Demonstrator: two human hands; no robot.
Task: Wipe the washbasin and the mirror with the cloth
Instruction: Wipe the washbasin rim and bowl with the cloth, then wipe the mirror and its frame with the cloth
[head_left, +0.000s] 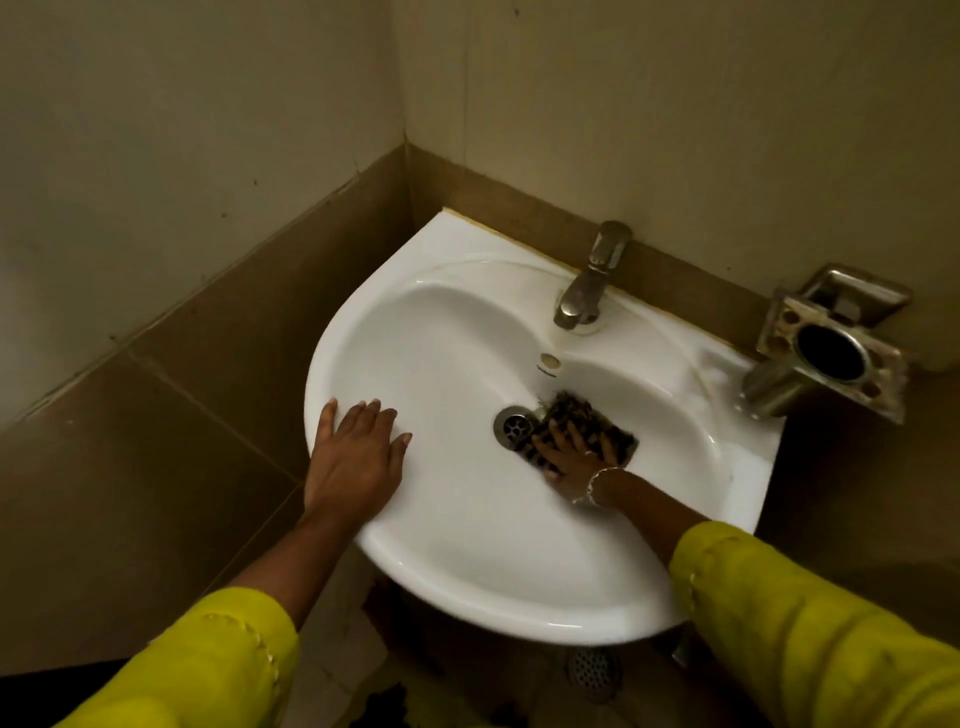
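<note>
A white washbasin (467, 561) is fixed in a wall corner. Inside its bowl lies a dark patterned cloth (574, 410), just right of the metal drain (514, 426). My right hand (571, 457) presses flat on the cloth with spread fingers; a bangle sits on that wrist. On the basin's left rim rests my left hand (353, 457), fingers straight and spread. Both arms wear yellow sleeves. No mirror is in view.
A metal tap (589, 280) stands at the back of the basin. A metal soap dish and cup holder (831, 348) hangs on the wall to the right. Beige and brown tiled walls close in on the left and back. A floor drain (592, 670) lies below.
</note>
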